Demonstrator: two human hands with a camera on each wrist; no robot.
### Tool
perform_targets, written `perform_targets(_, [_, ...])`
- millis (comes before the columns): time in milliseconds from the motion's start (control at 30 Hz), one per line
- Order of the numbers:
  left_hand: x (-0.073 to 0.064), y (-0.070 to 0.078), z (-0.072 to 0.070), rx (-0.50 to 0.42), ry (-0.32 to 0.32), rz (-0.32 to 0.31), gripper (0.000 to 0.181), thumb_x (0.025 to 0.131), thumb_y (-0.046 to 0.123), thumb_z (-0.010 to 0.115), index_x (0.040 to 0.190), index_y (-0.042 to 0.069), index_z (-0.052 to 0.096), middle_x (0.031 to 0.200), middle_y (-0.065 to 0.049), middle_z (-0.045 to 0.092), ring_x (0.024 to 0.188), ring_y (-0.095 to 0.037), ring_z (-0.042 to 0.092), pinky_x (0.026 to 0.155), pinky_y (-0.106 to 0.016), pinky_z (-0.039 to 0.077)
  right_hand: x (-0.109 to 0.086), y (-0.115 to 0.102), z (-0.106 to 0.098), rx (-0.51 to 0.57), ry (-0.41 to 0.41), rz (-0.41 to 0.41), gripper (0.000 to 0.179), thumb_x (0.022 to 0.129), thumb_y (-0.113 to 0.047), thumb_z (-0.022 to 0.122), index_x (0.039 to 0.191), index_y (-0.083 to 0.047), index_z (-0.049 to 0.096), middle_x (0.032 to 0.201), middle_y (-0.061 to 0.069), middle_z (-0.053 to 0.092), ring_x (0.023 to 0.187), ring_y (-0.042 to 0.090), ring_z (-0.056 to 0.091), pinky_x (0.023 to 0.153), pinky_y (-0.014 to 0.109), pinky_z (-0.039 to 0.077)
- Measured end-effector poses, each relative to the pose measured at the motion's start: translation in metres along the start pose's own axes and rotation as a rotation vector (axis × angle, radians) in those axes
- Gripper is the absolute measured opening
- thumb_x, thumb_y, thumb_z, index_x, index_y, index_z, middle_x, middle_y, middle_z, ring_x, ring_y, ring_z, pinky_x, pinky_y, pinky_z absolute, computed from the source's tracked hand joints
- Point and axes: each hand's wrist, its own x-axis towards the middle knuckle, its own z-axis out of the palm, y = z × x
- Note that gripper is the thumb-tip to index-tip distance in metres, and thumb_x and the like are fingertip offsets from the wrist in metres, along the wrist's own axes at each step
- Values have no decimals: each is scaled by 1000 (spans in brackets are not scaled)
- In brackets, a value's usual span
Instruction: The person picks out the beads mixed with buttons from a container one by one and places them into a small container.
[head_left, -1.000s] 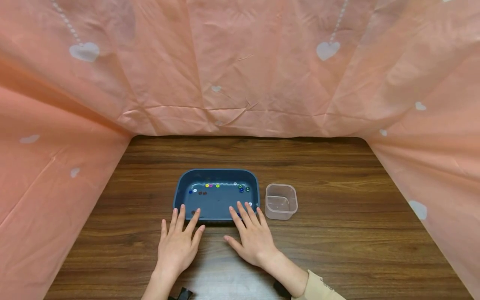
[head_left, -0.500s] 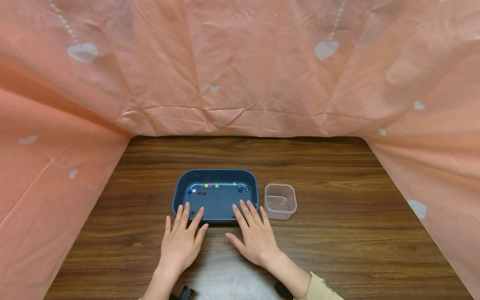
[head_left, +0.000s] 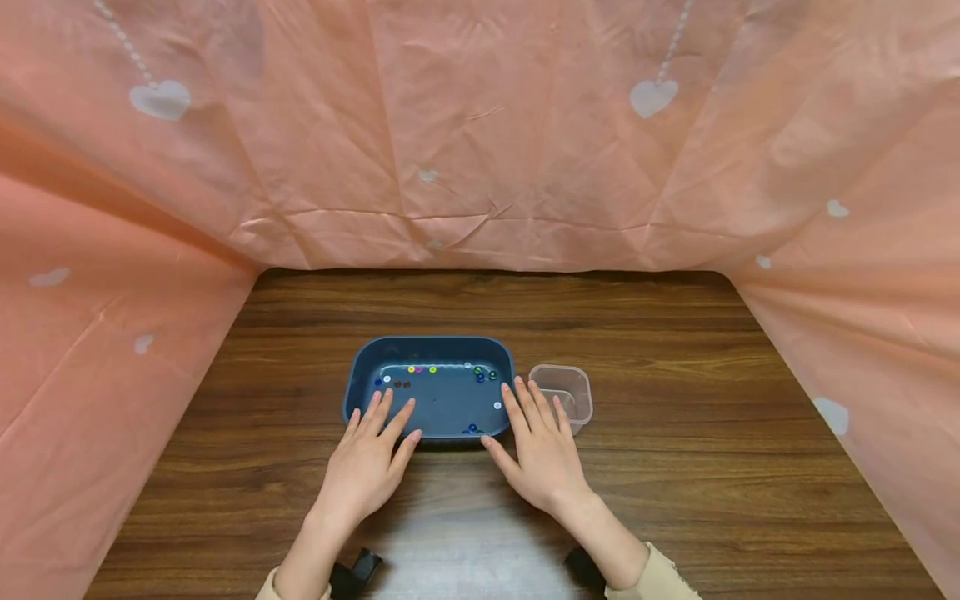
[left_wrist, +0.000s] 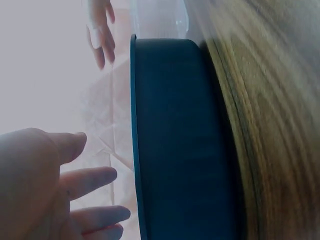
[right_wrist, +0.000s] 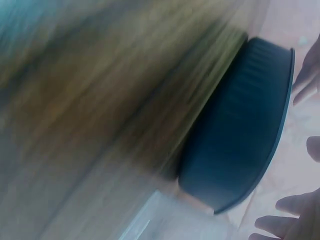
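A dark blue tray holds several small round pieces, too small to tell whether buttons or beads. Yellow and pink pieces lie along its back, with green and blue ones at the back right. My left hand, fingers spread, hovers over the tray's near left rim, apart from it in the left wrist view. My right hand is spread at the tray's right end, its fingers partly covering a clear plastic container in the head view. Both hands hold nothing.
The tray and container stand side by side on a brown wood-grain table. Pink cloth with hearts hangs around the back and sides. Dark straps or mounts show near the wrists.
My right hand has moved right from the tray's near right corner toward the container, uncovering a white piece and blue ones. My left hand has shifted slightly right and forward.
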Motion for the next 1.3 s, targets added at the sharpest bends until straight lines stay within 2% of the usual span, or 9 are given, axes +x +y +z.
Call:
perform_targets(167, [6,-8,-5,-40,3,27,49,101,35,54,142,8,52,150,-21,40,142,-34,31,116,-54,24,4,13,-5,17,2,78,74,97,-50,53,153,-8,31,157,15,30,147,31,20,117,59,15])
perform_targets(333, [15,-20,-11,-129,-8,46,48,102,33,54,141,5,52,149,-19,43,141,-33,35,113,-53,32,6,31,-12,39,15,149,76,97,-49,54,153,-5,30,157,19,28,147,34,19,117,60,12])
perform_targets(600, [39,-45,-16,-294,44,112,43,98,24,61,136,3,57,139,-19,54,129,-37,50,101,-55,45,7,63,-19,38,35,248,86,93,-50,59,153,1,24,157,24,24,145,41,19,114,64,13])
perform_targets(767, [54,-62,-18,-325,46,119,44,96,23,65,133,1,59,134,-20,57,126,-38,52,99,-55,47,10,73,-16,54,4,283,98,89,-59,60,154,1,18,158,25,21,145,42,16,113,66,12])
perform_targets(967, [73,-76,-22,-373,-43,121,44,94,23,68,132,2,60,131,-17,60,124,-37,54,99,-55,47,13,81,-13,110,-25,302,106,85,-64,63,154,3,18,158,25,19,144,43,16,112,67,13])
perform_targets(1133, [86,-84,-23,-388,-114,156,43,92,25,71,128,3,64,126,-15,63,118,-36,57,96,-54,49,13,84,-17,172,-46,292,108,81,-61,69,153,5,20,156,26,22,142,45,20,113,66,15])
perform_targets(1300, [93,-88,-22,-404,-207,194,44,90,25,73,127,3,64,124,-16,64,105,-36,59,86,-52,51,13,85,-17,189,-60,267,111,78,-59,73,152,5,20,155,27,24,141,46,23,112,66,18])
